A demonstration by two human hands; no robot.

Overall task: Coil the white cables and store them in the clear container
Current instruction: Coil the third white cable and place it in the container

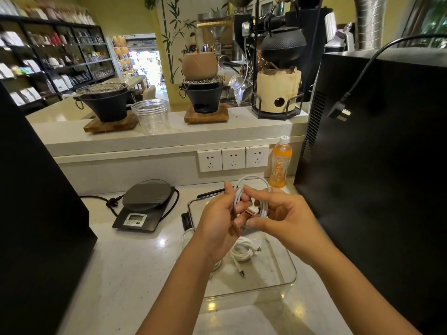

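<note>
I hold a coiled white cable (251, 189) in the air above the clear container (285, 284). My left hand (219, 218) grips the loops from the left, fingers curled round them. My right hand (280, 213) pinches the cable near its white plug with an orange tip (250, 211). Inside the container a second white cable (243, 250) lies coiled, one connector end trailing toward the front. The container's lid (193, 204) stands behind it, partly hidden by my hands.
A black digital scale (145, 204) with its cord sits to the left. An orange drink bottle (280, 163) stands by the wall sockets (233, 158). A large black appliance (377, 146) fills the right side. A clear cup (151, 116) and stoves stand on the raised ledge.
</note>
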